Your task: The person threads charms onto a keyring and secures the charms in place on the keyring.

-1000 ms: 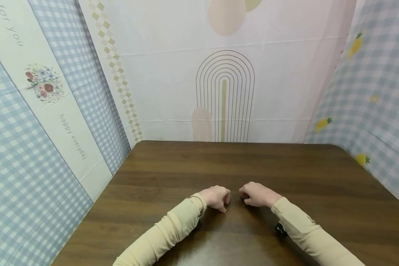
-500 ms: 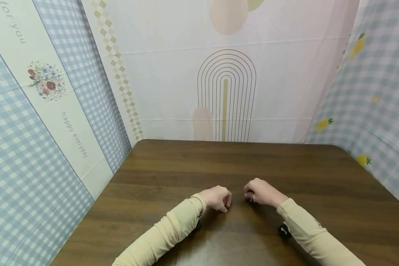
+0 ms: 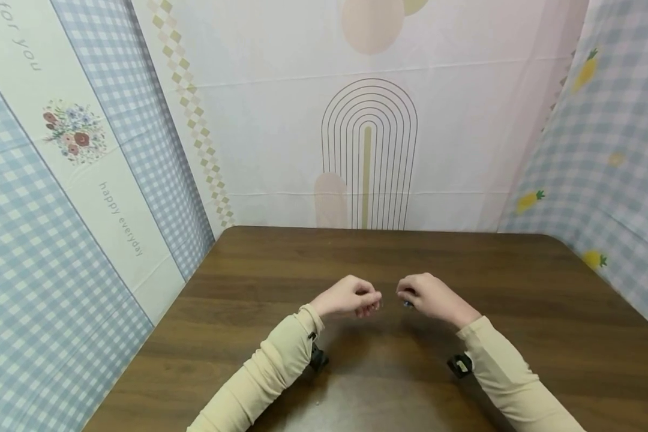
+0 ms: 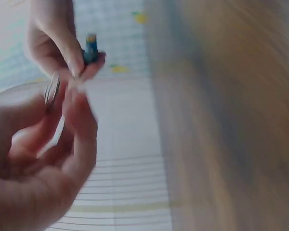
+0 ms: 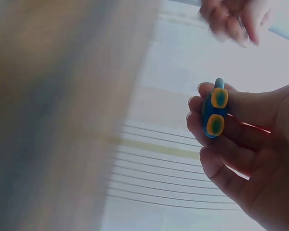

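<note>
Above the middle of the table, my left hand [image 3: 351, 297] and right hand [image 3: 432, 295] face each other with a small gap between them in the head view. The left hand pinches a thin metal ring [image 4: 52, 91] between thumb and fingers. In my right hand is a small blue figure [image 5: 213, 114] with two yellow-rimmed, green-centred round ends, held between thumb and fingers. Its blue shows under the right fingers in the head view. The right fingers hide part of the figure, and the left wrist view is blurred.
The brown wooden table [image 3: 281, 258] has rounded far corners. A pale printed cloth [image 3: 264, 138] hangs behind it, with blue checked cloths at left [image 3: 113, 78] and right [image 3: 588, 174]. A small dark wrist camera [image 3: 318, 358] sits under the left sleeve.
Both hands have risen from low over the table, the left with the ring and the right with the blue figure. The left hand has turned, its fingers now pointing more to the right.
</note>
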`<state>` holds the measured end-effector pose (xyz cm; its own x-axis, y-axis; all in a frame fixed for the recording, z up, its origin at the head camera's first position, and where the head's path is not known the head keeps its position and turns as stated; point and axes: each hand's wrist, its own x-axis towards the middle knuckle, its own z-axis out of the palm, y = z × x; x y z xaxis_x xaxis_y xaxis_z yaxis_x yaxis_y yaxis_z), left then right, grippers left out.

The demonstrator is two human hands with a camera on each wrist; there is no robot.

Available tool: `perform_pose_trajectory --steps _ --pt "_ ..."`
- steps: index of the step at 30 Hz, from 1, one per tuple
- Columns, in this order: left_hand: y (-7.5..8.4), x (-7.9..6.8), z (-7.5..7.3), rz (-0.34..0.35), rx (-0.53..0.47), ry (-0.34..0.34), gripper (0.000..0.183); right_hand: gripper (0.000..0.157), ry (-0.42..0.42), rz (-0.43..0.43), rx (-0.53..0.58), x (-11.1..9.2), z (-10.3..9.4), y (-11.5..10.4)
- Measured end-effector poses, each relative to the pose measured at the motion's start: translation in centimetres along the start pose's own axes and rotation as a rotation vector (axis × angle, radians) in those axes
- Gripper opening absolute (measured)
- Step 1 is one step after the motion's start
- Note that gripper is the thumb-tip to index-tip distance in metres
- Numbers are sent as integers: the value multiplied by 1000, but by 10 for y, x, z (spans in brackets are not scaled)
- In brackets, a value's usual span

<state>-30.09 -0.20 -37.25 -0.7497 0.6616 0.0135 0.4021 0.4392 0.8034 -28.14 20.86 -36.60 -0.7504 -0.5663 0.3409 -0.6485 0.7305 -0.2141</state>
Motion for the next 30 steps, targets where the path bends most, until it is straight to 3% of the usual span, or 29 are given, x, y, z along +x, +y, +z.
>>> perform_pose_trajectory --steps 5,8,15,18,24,30 --pt "20 5 -12 46 -275 265 26 9 108 35 52 12 -27 -14" --pt "36 5 -16 70 -461 381 25 8 190 59 71 15 -39 -22" --pt "64 3 -23 189 -783 476 19 6 380 -24 147 20 -48 -38" --pt "67 -2 -23 219 -810 500 14 7 449 -46 148 19 -46 -42" --pt "62 -6 -25 255 -765 542 19 9 589 -75 122 17 -50 -48" --pt "53 -4 -28 308 -777 521 8 12 608 -113 177 16 -47 -55"
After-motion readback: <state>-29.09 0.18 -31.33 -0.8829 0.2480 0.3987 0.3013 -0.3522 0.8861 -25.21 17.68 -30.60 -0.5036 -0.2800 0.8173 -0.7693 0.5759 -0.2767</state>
